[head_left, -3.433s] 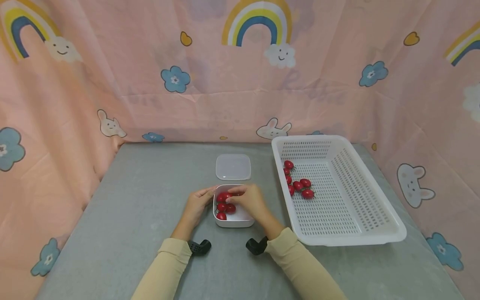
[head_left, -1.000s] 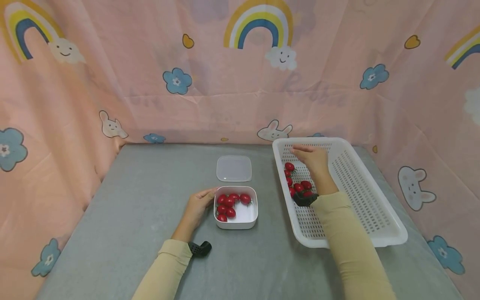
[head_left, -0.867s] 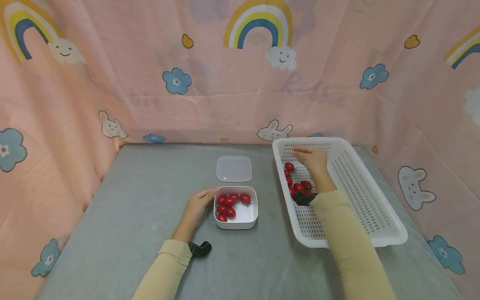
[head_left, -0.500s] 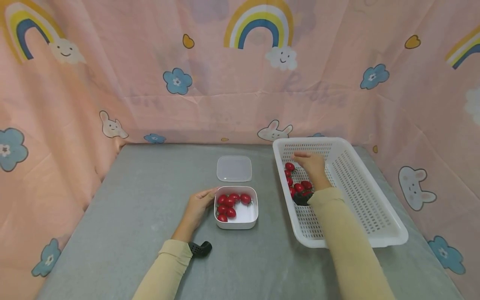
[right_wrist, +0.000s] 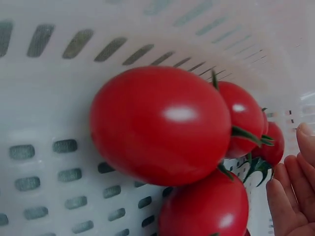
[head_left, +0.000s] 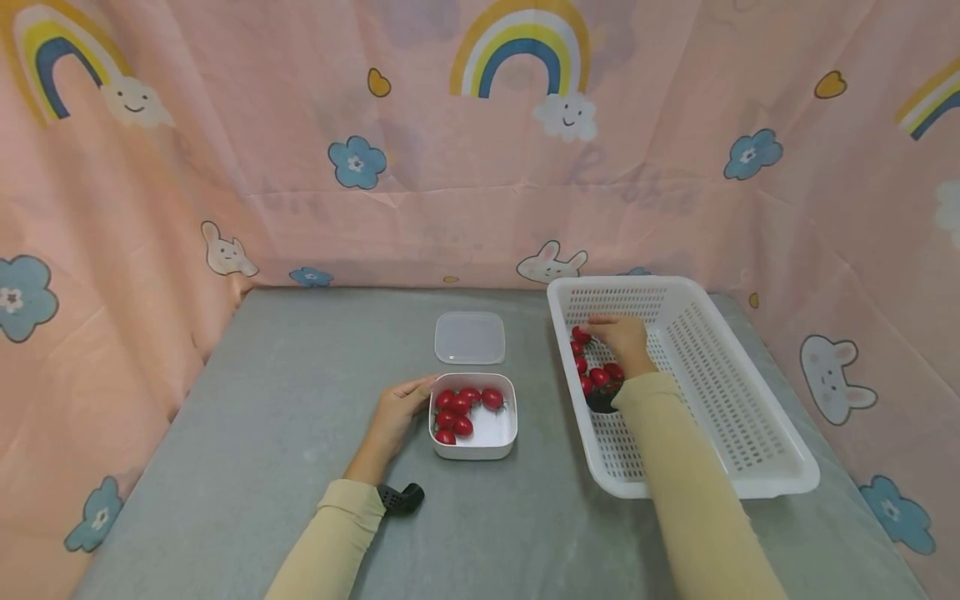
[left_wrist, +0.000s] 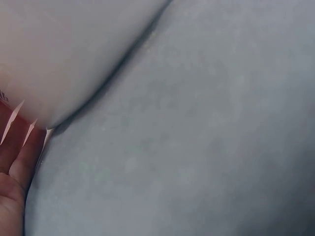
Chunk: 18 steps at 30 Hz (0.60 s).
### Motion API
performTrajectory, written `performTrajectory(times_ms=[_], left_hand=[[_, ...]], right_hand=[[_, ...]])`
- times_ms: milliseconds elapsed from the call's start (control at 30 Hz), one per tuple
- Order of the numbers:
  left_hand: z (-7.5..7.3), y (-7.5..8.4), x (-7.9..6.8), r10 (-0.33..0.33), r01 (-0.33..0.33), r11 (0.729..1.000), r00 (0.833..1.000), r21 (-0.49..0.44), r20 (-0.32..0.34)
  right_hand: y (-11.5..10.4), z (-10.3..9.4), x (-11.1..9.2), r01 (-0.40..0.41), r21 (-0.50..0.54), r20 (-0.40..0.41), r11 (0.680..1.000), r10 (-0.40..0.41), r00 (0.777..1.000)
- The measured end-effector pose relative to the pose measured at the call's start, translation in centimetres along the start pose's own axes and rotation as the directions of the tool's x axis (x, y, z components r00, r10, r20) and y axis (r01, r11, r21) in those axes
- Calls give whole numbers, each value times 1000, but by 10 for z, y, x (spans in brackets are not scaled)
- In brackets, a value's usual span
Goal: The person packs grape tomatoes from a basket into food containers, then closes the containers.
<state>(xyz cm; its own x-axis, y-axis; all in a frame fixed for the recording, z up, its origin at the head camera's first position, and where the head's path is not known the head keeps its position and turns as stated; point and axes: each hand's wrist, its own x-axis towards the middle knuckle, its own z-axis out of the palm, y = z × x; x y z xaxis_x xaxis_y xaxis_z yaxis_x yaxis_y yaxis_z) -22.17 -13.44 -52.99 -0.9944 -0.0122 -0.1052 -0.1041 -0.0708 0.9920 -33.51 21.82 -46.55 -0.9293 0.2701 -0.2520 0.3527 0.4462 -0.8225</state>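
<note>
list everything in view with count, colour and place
box: one, white, mid-table
basket: one, white, right of the box
tomatoes: seven visible, red, in the box
more tomatoes: at least six, red, in the basket
lid: one, translucent, beyond the box
table: one, grey, underneath
curtain: one, patterned pink, behind and beside the table
wrist cameras: two, black, on wrists
sleeves: two, beige, on the arms
left hand: one, bare, at the box's left side
right hand: one, bare, inside the basket
</note>
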Motion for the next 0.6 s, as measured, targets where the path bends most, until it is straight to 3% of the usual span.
performTrajectory(times_ms=[600], left_hand=[[-1,0,1,12,-11,1000,1000,-15,15]], right_hand=[[4,6,0,13,-76,7,997,-13,1000]])
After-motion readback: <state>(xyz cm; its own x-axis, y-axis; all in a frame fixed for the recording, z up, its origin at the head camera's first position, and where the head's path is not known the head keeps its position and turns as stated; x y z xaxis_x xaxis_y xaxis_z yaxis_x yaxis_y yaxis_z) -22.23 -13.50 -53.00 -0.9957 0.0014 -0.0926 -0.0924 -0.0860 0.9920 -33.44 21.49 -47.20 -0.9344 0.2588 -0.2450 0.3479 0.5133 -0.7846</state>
